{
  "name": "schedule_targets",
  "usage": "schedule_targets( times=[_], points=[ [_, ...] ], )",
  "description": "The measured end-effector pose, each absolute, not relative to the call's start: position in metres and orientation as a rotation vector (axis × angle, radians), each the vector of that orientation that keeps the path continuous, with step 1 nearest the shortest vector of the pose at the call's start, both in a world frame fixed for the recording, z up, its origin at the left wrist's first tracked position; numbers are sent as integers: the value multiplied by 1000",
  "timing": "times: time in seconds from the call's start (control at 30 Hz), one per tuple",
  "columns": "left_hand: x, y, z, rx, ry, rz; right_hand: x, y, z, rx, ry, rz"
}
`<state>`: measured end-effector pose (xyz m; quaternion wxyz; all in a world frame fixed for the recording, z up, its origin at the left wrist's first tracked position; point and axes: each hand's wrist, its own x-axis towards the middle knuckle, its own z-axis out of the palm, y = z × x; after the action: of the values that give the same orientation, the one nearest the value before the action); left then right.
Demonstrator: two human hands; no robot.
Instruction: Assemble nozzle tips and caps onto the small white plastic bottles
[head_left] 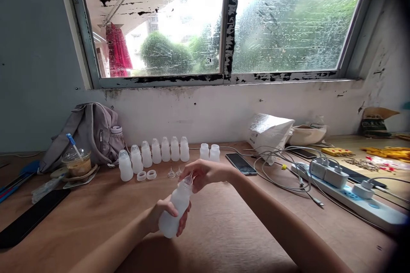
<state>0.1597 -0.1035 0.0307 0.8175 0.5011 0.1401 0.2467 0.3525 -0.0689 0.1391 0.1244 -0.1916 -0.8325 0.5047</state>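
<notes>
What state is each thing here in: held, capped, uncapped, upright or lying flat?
Left hand: wrapped around the held bottle
Right hand: fingers at that bottle's mouth
Held bottle: tilted
Seven back-row bottles: upright, clear caps on
Two bottles: upright, uncapped
Two white rings: lying flat
Phone: lying flat, screen dark
Power strip: adapters plugged in
Drink cup: upright, partly full, straw in

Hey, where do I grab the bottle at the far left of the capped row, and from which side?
I'd wrap the fingers around the body of the leftmost bottle, below its clear cap, coming from the near side. It stands upright with a rounded body, and nothing stands before it; the next bottle crowds its right, where a white ring also lies.
</notes>
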Motion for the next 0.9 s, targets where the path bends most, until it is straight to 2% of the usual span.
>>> schedule_targets(
  times=[0.13, 0.27, 0.43, 0.57, 0.73, 0.9],
  points=[
    [156, -100, 30, 925, 179, 364, 350, -69, 136, -450, -2387, 1581],
    [155, -98, 30, 923, 186, 339, 346, -71, 136, -416, -2428, 1537],
    [153, -98, 34, 1008, 296, 415, 343, -74, 136, -735, -2525, 1147],
    [147, -94, 32, 1071, 387, 407, 342, -73, 130, -946, -2620, 1173],
    [144, -90, 28, 956, 284, 335, 341, -74, 131, -751, -2586, 1093],
    [144, -90, 29, 892, 148, 260, 336, -75, 130, -670, -2505, 1163]
  ],
)
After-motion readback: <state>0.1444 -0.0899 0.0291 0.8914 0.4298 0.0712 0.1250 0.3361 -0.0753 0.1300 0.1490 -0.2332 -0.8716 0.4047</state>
